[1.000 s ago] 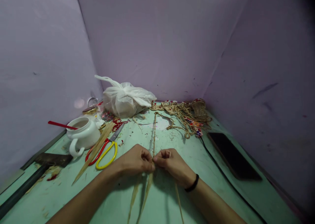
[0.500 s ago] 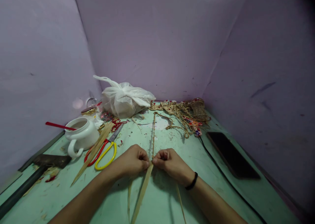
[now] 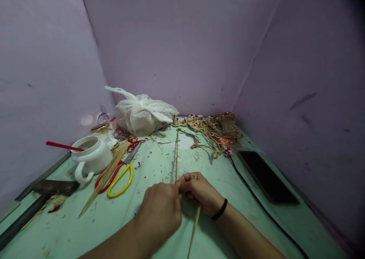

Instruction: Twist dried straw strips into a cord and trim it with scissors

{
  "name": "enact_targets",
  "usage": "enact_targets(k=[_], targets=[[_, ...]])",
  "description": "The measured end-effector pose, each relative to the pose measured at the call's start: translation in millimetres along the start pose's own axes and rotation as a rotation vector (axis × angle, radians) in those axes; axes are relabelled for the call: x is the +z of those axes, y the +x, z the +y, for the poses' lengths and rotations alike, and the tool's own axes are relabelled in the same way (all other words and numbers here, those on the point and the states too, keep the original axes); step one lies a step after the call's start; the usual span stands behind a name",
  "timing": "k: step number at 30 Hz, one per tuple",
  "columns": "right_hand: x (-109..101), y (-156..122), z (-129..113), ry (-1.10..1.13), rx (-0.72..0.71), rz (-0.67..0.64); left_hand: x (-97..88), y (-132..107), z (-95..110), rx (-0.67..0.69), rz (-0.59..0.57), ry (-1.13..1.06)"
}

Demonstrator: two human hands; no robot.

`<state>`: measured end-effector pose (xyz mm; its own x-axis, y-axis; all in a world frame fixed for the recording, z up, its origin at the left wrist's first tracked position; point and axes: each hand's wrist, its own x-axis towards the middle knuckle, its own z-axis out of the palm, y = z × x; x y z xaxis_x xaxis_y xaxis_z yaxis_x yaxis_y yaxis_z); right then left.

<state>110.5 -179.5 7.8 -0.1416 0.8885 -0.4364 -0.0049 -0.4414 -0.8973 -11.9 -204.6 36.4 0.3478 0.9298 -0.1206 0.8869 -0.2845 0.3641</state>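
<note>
A thin twisted plant-fibre cord runs straight from the far part of the table toward me, and its near end meets my fingers. My right hand, with a black band at the wrist, is closed in a pinch on that end. Below it a pale flat fibre strip hangs toward me. My left hand is closed just beside the right, touching it, its back turned up. Whatever the left fingers hold is hidden behind the hand.
On the left are scissors with red and yellow handles, dry fibre strips, a white pot and a hammer-like tool. A white plastic bag and tangled cords lie behind; a phone and black cable are right.
My left hand has turned over, back upward, and come right and nearer me, covering the wide strip. The right hand stays at the cord end. The view has shifted slightly.
</note>
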Motion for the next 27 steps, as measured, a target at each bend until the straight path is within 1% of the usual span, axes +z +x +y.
enact_targets(k=[1,3,4,6,7,8,10,11,12,13,14,15,16,17,18,20,22,25,27], targets=[[0.6,-0.4,0.0,0.019,0.006,0.011,4.9,-4.7,4.3,0.021,0.013,0.077],[1.6,-1.2,-0.1,0.05,0.01,0.009,12.2,-11.4,10.0,0.073,-0.007,0.179],[1.8,-1.7,-0.4,0.059,0.008,-0.009,13.5,-13.0,11.0,0.097,-0.031,0.194],[1.4,-2.5,-1.4,0.073,-0.01,-0.06,9.9,-12.5,9.4,0.114,-0.059,0.153],[0.7,-2.8,-2.1,0.08,-0.023,-0.086,5.5,-10.3,6.7,0.096,-0.028,0.101],[-0.3,-2.8,-2.7,0.082,-0.035,-0.111,-0.1,-6.8,3.0,0.064,0.031,0.029],[-2.9,-2.3,-3.2,0.065,-0.052,-0.149,-11.3,3.0,-6.3,-0.056,0.217,-0.154],[-4.3,-1.7,-2.9,0.047,-0.057,-0.165,-15.4,8.7,-11.1,-0.105,0.25,-0.273],[-5.6,-1.0,-2.4,0.028,-0.061,-0.18,-17.9,14.3,-15.4,-0.162,0.174,-0.415],[-6.5,-0.2,-1.8,0.021,-0.067,-0.191,-18.5,19.3,-18.8,-0.224,0.025,-0.561],[-7.2,0.5,-1.0,0.024,-0.072,-0.199,-17.5,23.5,-21.3,-0.246,-0.131,-0.69],[-7.6,1.0,-0.3,0.028,-0.075,-0.209,-15.2,26.7,-22.9,-0.262,-0.263,-0.802],[-7.7,1.5,0.2,0.03,-0.084,-0.218,-12.0,28.9,-23.6,-0.268,-0.345,-0.884],[-7.5,1.7,0.6,0.021,-0.101,-0.225,-8.3,30.4,-23.8,-0.273,-0.372,-0.932],[-7.2,1.9,0.8,-0.002,-0.124,-0.224,-4.6,31.2,-23.7,-0.29,-0.361,-0.947],[-6.6,2.1,1.1,-0.084,-0.171,-0.188,1.8,32.1,-23.8,-0.335,-0.301,-0.896],[-6.4,2.6,1.9,-0.176,-0.203,-0.13,6.0,33.0,-25.1,-0.324,-0.25,-0.824],[-7.4,4.4,5.1,-0.331,-0.255,-0.052,8.4,35.2,-28.5,-0.192,-0.181,-0.798],[-8.4,5.1,7.3,-0.444,-0.311,-0.02,8.8,36.7,-30.3,-0.124,-0.161,-0.8]])
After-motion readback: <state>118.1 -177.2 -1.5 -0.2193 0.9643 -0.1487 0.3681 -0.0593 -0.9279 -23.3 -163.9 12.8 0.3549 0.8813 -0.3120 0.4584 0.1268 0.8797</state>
